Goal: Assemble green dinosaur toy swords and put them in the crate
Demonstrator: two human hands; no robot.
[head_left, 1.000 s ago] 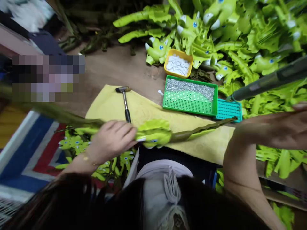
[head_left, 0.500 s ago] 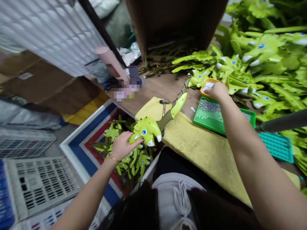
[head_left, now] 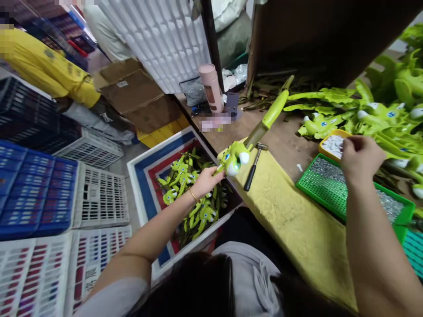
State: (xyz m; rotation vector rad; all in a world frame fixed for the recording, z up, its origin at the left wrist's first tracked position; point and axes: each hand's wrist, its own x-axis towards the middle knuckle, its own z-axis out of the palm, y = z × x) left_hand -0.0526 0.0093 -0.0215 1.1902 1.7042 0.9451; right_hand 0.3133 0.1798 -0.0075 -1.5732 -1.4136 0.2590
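My left hand (head_left: 205, 181) is closed round the back edge of a lime-green dinosaur-head toy (head_left: 234, 157), which has white horns and a blue eye. From the head a dark olive section runs up to a bright green end, pointing away from me. Beneath it, a small hammer (head_left: 253, 171) lies on the yellow padded cloth (head_left: 280, 202). My right hand (head_left: 361, 159) is over the edge of a small orange tray (head_left: 333, 143) of white plastic bits. Its fingers are pinched together, and what they hold is hidden. Close by, a green basket (head_left: 325, 193) contains small silvery metal pieces.
A white-rimmed box (head_left: 139, 193) at my left contains several dinosaur toys (head_left: 185, 176). More green toy parts (head_left: 390, 114) are heaped at the right. A pink bottle (head_left: 211, 88) stands at the back. Crates (head_left: 99, 198) and a person in a yellow sleeve (head_left: 49, 61) are at far left.
My view has swung left. My right hand has lifted slightly out of the orange tray with fingers pinched. The dinosaur toy in my left hand has tilted, its green end pointing farther away.
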